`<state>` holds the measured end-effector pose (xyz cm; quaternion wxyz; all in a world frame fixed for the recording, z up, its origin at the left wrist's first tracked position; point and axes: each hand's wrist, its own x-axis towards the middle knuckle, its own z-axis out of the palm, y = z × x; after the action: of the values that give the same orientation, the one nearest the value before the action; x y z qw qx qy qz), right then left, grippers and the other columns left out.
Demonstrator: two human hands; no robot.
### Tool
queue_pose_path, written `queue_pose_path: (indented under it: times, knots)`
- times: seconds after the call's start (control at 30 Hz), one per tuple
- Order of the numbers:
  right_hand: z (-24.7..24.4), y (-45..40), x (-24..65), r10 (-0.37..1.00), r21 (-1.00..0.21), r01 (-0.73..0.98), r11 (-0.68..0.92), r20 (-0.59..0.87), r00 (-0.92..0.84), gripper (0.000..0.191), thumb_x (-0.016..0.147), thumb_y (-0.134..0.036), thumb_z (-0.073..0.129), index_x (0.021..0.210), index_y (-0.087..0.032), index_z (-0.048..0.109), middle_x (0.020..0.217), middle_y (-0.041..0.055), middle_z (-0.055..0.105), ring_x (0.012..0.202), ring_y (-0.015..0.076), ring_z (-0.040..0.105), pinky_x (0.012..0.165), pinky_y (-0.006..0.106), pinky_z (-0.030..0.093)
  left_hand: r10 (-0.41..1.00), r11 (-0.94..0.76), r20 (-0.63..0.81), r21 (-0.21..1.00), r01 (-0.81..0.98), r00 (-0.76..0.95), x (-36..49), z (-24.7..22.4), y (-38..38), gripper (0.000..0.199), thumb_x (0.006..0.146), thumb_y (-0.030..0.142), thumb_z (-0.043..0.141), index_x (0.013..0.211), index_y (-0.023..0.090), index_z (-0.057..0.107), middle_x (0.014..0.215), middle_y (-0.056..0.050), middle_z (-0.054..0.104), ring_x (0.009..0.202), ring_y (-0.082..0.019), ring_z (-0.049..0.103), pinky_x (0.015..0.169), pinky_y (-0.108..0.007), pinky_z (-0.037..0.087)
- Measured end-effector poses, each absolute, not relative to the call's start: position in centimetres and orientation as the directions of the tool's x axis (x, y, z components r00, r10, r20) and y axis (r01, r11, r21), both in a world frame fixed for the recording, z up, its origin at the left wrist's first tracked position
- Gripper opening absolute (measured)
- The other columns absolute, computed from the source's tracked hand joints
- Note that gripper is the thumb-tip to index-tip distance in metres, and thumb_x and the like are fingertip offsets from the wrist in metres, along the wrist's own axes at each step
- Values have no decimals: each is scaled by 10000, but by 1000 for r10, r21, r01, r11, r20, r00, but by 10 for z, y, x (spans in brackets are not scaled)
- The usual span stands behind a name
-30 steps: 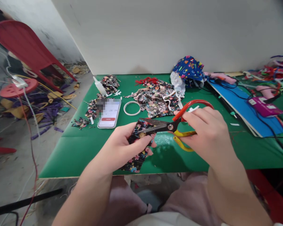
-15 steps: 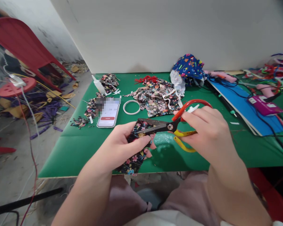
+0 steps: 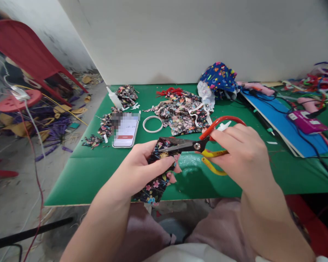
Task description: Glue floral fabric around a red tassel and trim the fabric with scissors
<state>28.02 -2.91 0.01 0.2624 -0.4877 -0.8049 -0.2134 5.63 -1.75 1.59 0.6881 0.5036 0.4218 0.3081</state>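
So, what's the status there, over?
Left hand holding floral cloth. Right hand on scissors, blades at the cloth. Phone and white tape roll beyond, clear of the blades.

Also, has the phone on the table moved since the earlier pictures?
No. The phone has kept its place, with the same gap to the white ring at its right.

Dusty-pink trousers (image 3: 221, 225), whitish top (image 3: 183, 254).
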Motion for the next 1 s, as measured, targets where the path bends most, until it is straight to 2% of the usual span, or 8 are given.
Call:
queue_pose_path:
  times: [0.67, 1.0]
  knots:
    - [-1, -28, 279, 639, 131, 897, 421, 660, -396, 150, 808, -274, 564, 769, -163, 658, 571, 9, 497, 597, 177, 425, 579, 314, 327, 846, 308, -242, 949, -63, 476, 55, 11, -18, 84, 743, 247, 686, 750, 175, 642, 635, 31, 696, 484, -107, 642, 461, -159, 527]
    - [-2, -28, 278, 663, 110, 902, 418, 642, -385, 84, 724, -142, 583, 769, -165, 649, 591, 1, 511, 611, 171, 438, 587, 304, 345, 859, 277, -231, 960, -34, 456, 56, 11, -18, 98, 748, 254, 677, 759, 167, 631, 637, 26, 692, 490, -110, 634, 465, -173, 529]
